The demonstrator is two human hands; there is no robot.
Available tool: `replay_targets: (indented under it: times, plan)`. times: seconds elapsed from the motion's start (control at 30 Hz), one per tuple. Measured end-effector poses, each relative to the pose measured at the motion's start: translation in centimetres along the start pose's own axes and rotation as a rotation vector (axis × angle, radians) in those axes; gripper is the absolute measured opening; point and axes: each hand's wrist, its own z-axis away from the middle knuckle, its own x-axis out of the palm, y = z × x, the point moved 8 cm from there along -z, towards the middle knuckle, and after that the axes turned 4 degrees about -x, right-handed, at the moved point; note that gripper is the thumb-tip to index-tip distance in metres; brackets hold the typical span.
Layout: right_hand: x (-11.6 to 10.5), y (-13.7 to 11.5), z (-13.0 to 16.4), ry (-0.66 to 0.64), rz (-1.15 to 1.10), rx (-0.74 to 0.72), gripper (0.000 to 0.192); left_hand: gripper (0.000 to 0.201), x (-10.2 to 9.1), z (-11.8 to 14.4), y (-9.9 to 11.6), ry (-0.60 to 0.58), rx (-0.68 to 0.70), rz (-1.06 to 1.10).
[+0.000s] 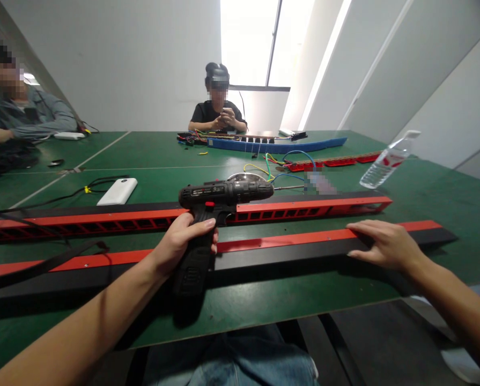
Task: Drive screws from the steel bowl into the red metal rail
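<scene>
My left hand (183, 238) is wrapped around the grip of a black cordless drill (223, 194), a finger near its trigger. The drill's long bit points right, above the tabletop. Beneath it lies a long red and black metal bar (280, 252), set crosswise on the table. Near the bar's right end, my right hand (384, 244) grips it, fingers over the red top and thumb against the near black side. A second bar with a slotted red side (288, 213) runs parallel just beyond. The drill and my left hand cover part of both bars.
On the green table (240, 311) are a white power bank (118, 191) with a black cable, a tilted water bottle (386, 161), a blue strip (280, 145), red strips (336, 162) and loose wires. A person (218, 110) sits opposite, another (34, 112) at left.
</scene>
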Motion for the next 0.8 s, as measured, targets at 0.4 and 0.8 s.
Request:
replay_targets:
  times: [0.4,0.8]
  plan:
    - [1.3,-6.1,-8.6,-0.379,-0.330,0.205,0.050,0.030,0.6,-0.1,-0.4,0.003,-0.014,-0.051]
    - [6.0,-11.7,-14.2,-0.762,-0.169,0.041,0.039,0.028,0.0,0.8,-0.2,0.080,0.025,-0.030]
